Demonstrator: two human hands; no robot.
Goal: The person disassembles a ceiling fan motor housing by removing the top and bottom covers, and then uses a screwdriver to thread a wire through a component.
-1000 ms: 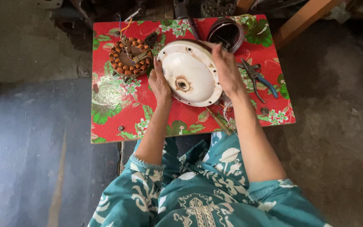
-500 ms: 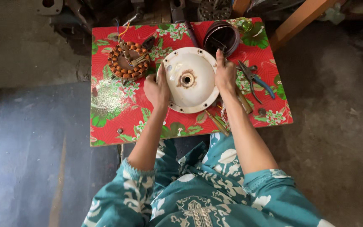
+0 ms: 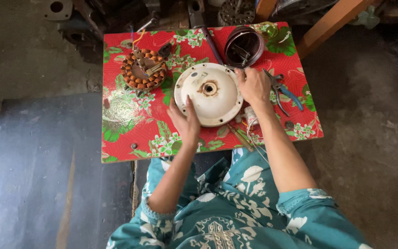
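Observation:
A round cream-white motor cover (image 3: 209,93) with a rusty centre hole lies flat on a small table covered in a red flowered cloth (image 3: 130,120). My left hand (image 3: 185,119) grips its near-left rim, fingers on top. My right hand (image 3: 254,85) holds its right rim. Both hands are on the cover at once.
A copper-wound stator (image 3: 143,70) with coloured wires lies at the table's back left. A dark round bowl (image 3: 244,46) sits at the back. Blue-handled pliers (image 3: 284,92), a spool of wire (image 3: 250,115) and a screwdriver (image 3: 240,137) lie to the right. A wooden beam (image 3: 332,20) slants behind.
The cover has gone from tilted toward me to lying flat on the cloth. My left hand slid down to its near rim; the right hand stays on the right rim.

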